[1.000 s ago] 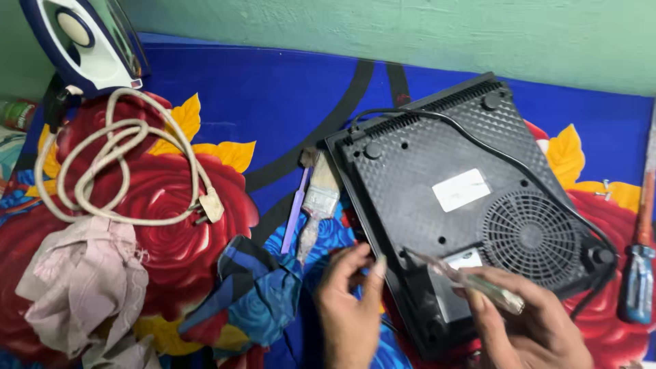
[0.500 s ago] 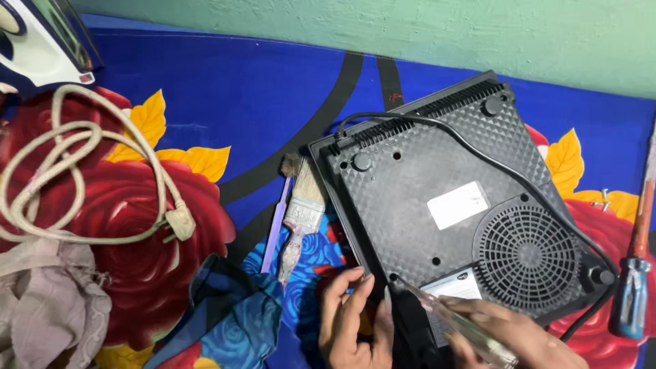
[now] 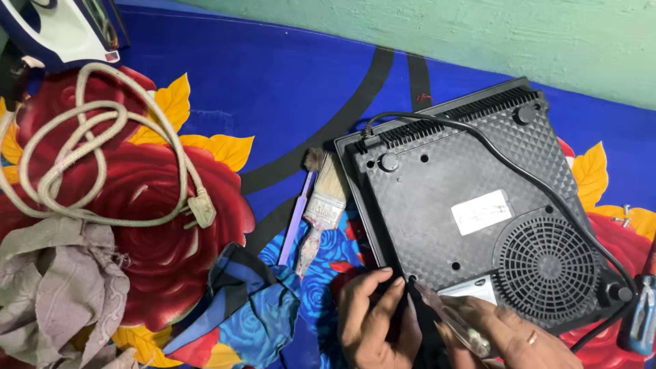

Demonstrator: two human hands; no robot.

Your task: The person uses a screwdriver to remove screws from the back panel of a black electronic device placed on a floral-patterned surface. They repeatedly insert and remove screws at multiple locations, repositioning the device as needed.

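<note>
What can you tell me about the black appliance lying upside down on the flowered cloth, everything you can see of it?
The black appliance is a flat, square, plastic-looking unit lying bottom up at the right. Its underside is textured, with a round fan grille, vent slots along the far edge, round feet at the corners, screw holes and two pale labels. A black cord trails across it. The left hand rests on its near edge; the right hand points a clear-handled screwdriver at a screw hole.

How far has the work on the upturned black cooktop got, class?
Done: the induction cooktop lies bottom-up on the floral cloth, and loose screws lie beside it. In hand: the right hand points a clear-handled screwdriver at a screw hole near the front edge while the left hand steadies that edge. Left: the base cover is still on.
</note>
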